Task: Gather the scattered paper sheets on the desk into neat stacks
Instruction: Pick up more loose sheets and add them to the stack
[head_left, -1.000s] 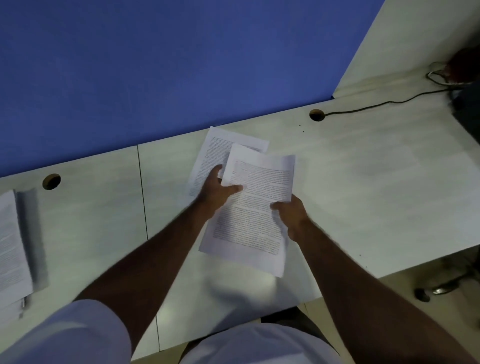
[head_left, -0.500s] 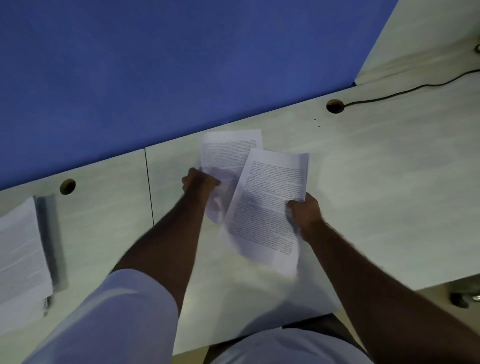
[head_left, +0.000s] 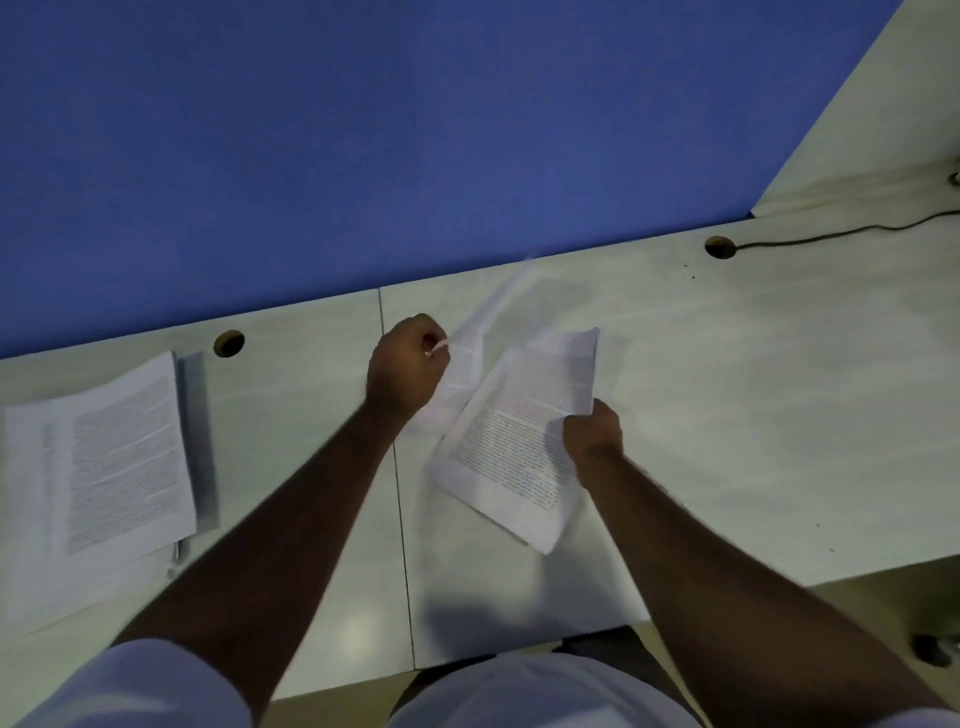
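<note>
My left hand (head_left: 405, 366) grips the left edge of a printed sheet (head_left: 464, 371) that is lifted off the pale desk (head_left: 753, 395) and seen almost edge-on, its top blurred. My right hand (head_left: 592, 434) holds a second printed sheet (head_left: 514, 447) by its right edge, tilted, just right of the first and overlapping it. A stack of printed sheets (head_left: 104, 462) lies flat on the desk at the left.
A blue partition (head_left: 363, 145) rises behind the desk. Two round cable holes (head_left: 228, 343) (head_left: 720, 247) sit near the back edge, and a black cable (head_left: 841, 236) runs right from the far one. A pen (head_left: 176, 558) pokes out under the left stack.
My left hand has lifted the back sheet off the desk and swung it upright. The right hand keeps its sheet. The view has shifted so the left stack shows more.
</note>
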